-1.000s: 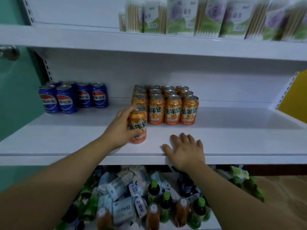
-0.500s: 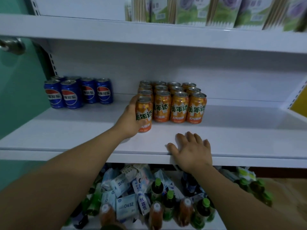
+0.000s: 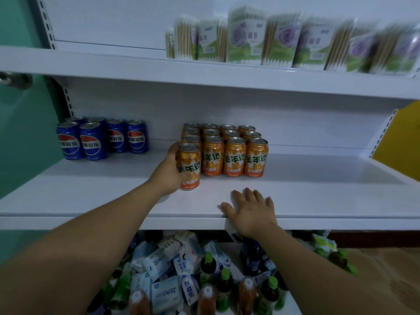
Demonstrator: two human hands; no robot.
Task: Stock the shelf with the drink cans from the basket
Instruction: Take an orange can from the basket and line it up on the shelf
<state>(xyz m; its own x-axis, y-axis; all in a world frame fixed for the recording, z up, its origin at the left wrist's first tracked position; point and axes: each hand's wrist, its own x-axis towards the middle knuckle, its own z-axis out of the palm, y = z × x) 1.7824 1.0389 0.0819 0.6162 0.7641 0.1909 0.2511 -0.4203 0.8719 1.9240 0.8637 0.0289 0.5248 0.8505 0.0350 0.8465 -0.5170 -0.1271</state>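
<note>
— What does the can look like?

— The can [image 3: 189, 164] in the left hand [image 3: 168, 172] is orange with a silver top and green characters across a pale burst. It stands upright on the white shelf [image 3: 306, 192], in front of the left column of the block of orange cans [image 3: 234, 155]. I cannot tell whether it touches them.

— And the grip?

— The left fingers curl round its left side, with the thumb across the label. The right hand [image 3: 250, 212] lies flat on the shelf's front edge, fingers [image 3: 248, 194] straight and spread, holding nothing.

— What is hard to read?

— The fingers behind the can are hidden, and the small print at its foot is blurred. The rear orange rows show little but their tops. The blue cans [image 3: 102, 142] stand well apart to the left. The packs [image 3: 272, 39] on the upper shelf are smeared by blur. Below, the bottles and packets [image 3: 181, 280] lie dim, partly covered by both forearms. I cannot tell what holds them.
</note>
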